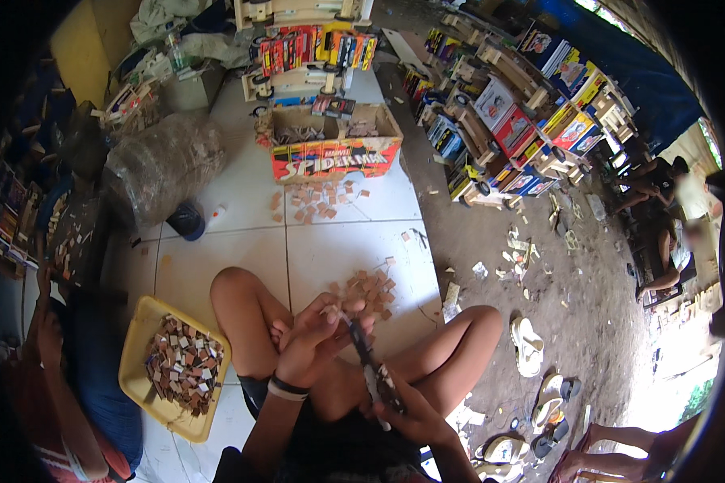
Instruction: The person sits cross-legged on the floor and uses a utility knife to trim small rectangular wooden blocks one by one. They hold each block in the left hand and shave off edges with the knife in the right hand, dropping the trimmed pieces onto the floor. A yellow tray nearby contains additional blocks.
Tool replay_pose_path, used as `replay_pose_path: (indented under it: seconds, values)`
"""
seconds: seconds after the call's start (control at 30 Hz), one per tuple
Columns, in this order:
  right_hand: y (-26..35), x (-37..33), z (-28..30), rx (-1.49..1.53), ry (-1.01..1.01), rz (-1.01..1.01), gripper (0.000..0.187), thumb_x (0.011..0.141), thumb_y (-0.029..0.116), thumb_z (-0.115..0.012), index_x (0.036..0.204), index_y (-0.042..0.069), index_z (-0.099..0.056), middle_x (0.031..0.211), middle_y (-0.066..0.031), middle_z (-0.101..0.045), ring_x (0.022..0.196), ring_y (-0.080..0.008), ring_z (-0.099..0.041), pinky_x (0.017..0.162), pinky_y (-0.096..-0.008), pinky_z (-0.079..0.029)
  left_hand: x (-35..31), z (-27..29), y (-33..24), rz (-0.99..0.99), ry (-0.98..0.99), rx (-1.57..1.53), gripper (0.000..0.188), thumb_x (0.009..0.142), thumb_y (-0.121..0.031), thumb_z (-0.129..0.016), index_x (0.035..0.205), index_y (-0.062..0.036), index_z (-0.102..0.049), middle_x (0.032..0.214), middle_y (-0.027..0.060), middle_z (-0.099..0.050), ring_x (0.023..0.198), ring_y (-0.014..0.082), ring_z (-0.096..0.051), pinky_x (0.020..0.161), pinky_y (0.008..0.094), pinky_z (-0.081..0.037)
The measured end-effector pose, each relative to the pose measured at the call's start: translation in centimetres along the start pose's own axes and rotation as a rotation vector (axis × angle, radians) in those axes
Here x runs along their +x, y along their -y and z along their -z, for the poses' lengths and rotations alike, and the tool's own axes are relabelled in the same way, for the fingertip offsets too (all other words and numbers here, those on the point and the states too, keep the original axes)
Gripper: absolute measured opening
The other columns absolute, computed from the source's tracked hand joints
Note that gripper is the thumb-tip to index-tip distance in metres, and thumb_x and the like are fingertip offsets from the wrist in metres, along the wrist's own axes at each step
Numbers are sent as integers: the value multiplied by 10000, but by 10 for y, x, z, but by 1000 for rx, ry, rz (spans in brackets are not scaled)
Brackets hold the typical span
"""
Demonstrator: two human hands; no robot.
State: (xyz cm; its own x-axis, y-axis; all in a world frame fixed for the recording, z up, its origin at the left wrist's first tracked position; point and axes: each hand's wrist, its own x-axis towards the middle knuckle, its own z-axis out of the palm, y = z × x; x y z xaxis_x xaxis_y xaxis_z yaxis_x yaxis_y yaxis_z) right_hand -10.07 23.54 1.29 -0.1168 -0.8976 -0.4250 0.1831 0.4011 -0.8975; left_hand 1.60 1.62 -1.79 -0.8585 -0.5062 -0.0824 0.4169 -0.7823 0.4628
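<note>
My left hand (315, 332) is raised over my crossed legs, its thumb and fingers pinched together. What it pinches is too small to make out. In my right hand (411, 414) is a long dark tool (365, 351) with pale patches, its exact kind unclear. The tool slants up and left, its tip close to the left fingertips. A whitish end sticks out below the right hand. Just beyond my hands, a loose pile of small brown square pieces (370, 290) lies on the white tiles. A yellow plastic tray (129, 364) full of similar pieces stands left of my legs.
Ahead stands a red and yellow printed cardboard box (330, 163), with more loose squares (318, 200) before it. Wooden toy vehicles (499, 121) are stacked at the right. Sandals (528, 346) lie on the dirt floor. Another person's arm (64, 394) shows at the left.
</note>
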Motion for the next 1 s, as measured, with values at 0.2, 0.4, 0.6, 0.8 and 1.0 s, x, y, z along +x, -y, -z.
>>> replay_pose_path:
  seconds: [0.2, 0.4, 0.6, 0.8, 1.0]
  values:
    - [15, 1, -26, 403, -103, 120, 687, 1091, 143, -635, 1663, 5, -280, 1472, -144, -565, 1388, -226, -532, 1135, -388, -441, 2, -10, 31, -100, -35, -118, 129, 1046, -116, -686, 1102, -83, -574, 1664, 219, -441, 1294, 245, -639, 1178, 414, -487]
    - [30, 6, -26, 410, -21, 113, 867, 1073, 231, -636, 1691, 2, -74, 1572, -276, -451, 1425, -399, -530, 1121, -559, -502, 0, -6, 37, -153, 41, -128, 148, 1041, -62, -691, 1169, -73, -617, 1651, 230, -450, 1440, 254, -565, 1164, 384, -524]
    - [28, 3, -27, 465, 20, 153, 678, 1095, 156, -606, 1644, -36, -260, 1496, -201, -538, 1370, -295, -575, 1109, -423, -470, -3, -1, 37, -167, 57, -127, 175, 1045, -31, -671, 1212, -46, -621, 1602, 230, -512, 1418, 256, -587, 1129, 379, -566]
    - [24, 3, -29, 477, -2, 90, 936, 1035, 240, -696, 1704, 36, -73, 1512, -270, -494, 1360, -398, -569, 1073, -575, -530, -5, 2, 35, -154, 44, -136, 179, 1037, -23, -678, 1206, -37, -620, 1570, 232, -546, 1406, 246, -598, 1105, 361, -582]
    - [27, 1, -31, 480, -17, 74, 940, 1029, 283, -707, 1693, 23, -96, 1439, -235, -522, 1289, -363, -595, 1038, -550, -553, -6, -1, 30, -153, 63, -100, 162, 1020, -12, -695, 1164, -50, -632, 1581, 236, -536, 1407, 241, -596, 1107, 361, -575]
